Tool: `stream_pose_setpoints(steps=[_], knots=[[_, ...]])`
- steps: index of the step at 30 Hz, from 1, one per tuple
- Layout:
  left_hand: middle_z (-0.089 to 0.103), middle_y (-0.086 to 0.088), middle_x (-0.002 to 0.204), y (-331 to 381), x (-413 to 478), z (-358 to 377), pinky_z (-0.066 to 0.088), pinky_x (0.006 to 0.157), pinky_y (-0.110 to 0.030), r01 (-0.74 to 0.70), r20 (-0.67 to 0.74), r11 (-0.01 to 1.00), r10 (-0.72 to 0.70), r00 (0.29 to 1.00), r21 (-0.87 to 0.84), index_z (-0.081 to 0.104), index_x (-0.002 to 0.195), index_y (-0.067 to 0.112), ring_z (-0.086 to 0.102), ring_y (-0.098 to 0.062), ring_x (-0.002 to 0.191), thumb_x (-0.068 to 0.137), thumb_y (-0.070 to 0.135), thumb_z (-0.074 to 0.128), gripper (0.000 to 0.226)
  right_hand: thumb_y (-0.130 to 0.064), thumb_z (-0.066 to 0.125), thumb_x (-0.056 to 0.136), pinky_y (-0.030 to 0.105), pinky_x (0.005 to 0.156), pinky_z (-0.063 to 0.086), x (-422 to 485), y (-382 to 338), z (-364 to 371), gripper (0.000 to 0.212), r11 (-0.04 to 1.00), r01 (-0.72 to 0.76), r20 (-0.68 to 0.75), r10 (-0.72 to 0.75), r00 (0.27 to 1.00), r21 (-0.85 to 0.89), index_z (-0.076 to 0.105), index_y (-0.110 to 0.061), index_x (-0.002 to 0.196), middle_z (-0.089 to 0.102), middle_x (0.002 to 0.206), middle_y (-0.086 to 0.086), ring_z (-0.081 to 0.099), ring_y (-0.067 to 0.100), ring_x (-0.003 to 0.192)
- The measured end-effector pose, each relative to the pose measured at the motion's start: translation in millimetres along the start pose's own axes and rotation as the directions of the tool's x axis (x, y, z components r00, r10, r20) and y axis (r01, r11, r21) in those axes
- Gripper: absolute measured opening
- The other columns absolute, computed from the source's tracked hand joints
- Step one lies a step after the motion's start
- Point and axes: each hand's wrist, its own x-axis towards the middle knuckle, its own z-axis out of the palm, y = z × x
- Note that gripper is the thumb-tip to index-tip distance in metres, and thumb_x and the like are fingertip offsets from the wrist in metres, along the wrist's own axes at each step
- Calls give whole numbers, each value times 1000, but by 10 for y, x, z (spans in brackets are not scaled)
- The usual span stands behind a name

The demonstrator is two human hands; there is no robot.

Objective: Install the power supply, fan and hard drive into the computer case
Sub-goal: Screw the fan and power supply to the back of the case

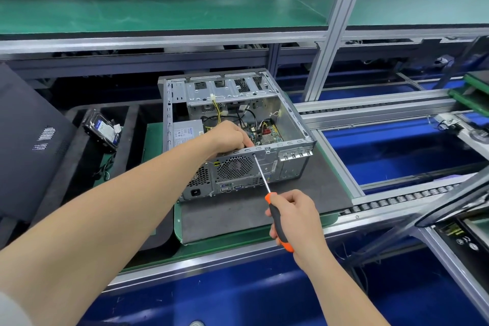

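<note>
The case (275, 164) lay on its side on the mat (238, 214), open face up, so both hands could work its rear wall. The left hand (230, 136) reached in from above, fingers curled down behind the fan (235, 167) grille, likely bracing the fan (what they gripped was hidden). The right hand (296, 217) wrapped the screwdriver (261, 173), whose tip met the screw hole at the grille's one o'clock. The power supply (188, 132) sat inside at the fan's ten o'clock. The hard drive (103, 130) waited outside, at the case's nine o'clock.

Bare metal case (288, 116); matt dark mat (304, 193); chrome-shafted screwdriver (277, 216).
</note>
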Motion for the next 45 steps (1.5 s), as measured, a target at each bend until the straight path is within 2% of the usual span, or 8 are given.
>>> stream_pose_setpoints(steps=[7, 12, 16, 23, 26, 32, 38, 45], knots=[[64, 3, 111, 42, -78, -66, 49, 59, -22, -6, 75, 998, 2, 997, 56, 80, 79, 21, 61, -11, 86, 82, -13, 41, 52, -26, 65, 99, 27, 41, 44, -9, 31, 19, 19, 1000, 18, -12, -18, 1000, -11, 61, -8, 96, 74, 77, 5, 57, 19, 45], [62, 4, 90, -6, -52, -59, 38, 40, -18, 35, 49, 999, -36, 998, 21, 80, 75, 19, 47, -11, 46, 83, -15, 41, 53, -27, 65, 99, 27, 42, 45, -10, 35, 24, 18, 999, 24, -15, -25, 1000, -29, 61, -10, 95, 74, 77, 4, 58, 20, 46], [57, -1, 115, -34, 4, -81, 45, 68, -30, 44, 100, 998, -48, 994, 43, 80, 82, 23, 55, -17, 86, 89, -12, 42, 52, -28, 65, 99, 26, 41, 43, -4, 27, 12, 18, 998, 35, -24, -37, 999, -53, 62, -10, 94, 74, 77, 3, 58, 19, 45], [56, -2, 133, -98, 62, -93, 42, 84, -28, 78, 139, 996, -72, 988, -34, 80, 84, 24, 51, -19, 116, 93, -14, 42, 54, -24, 57, 106, 32, 47, 49, -1, 44, -20, 21, 995, -67, 88, 61, 994, 71, 66, -5, 101, 76, 83, 10, 60, 22, 52], [58, -2, 131, -106, 70, -73, 42, 86, -29, 63, 111, 998, -60, 992, -17, 80, 81, 27, 52, -18, 115, 90, -15, 45, 55, -27, 54, 108, 33, 50, 50, -2, 49, -38, 30, 983, -135, 137, 118, 984, 126, 71, -4, 99, 76, 87, 15, 61, 21, 56], [67, 4, 103, -123, 73, -33, 40, 67, -24, 51, 54, 999, -52, 997, 7, 81, 71, 31, 49, -22, 99, 85, -12, 44, 59, -39, 80, 90, 31, 48, 50, -14, -44, -29, 43, 960, -207, 155, 179, 972, 189, 66, -2, 107, 65, 66, 16, 55, 24, 49], [71, -3, 111, -119, 37, -39, 42, 68, -24, 38, 61, 999, -37, 997, -4, 81, 73, 30, 52, -22, 100, 86, -13, 47, 57, -47, 52, 106, 29, 45, 47, -32, -67, 14, 48, 951, -247, 187, 212, 959, 185, 76, -5, 101, 69, 76, 6, 57, 19, 51], [72, -7, 111, -138, 37, -43, 40, 74, -36, 48, 65, 999, -47, 997, -20, 81, 74, 28, 48, -24, 88, 87, -13, 45, 56, -31, 77, 93, 29, 43, 44, -71, -125, 69, 32, 923, -248, 187, 199, 962, 294, 67, -1, 96, 64, 72, 7, 55, 21, 50]])
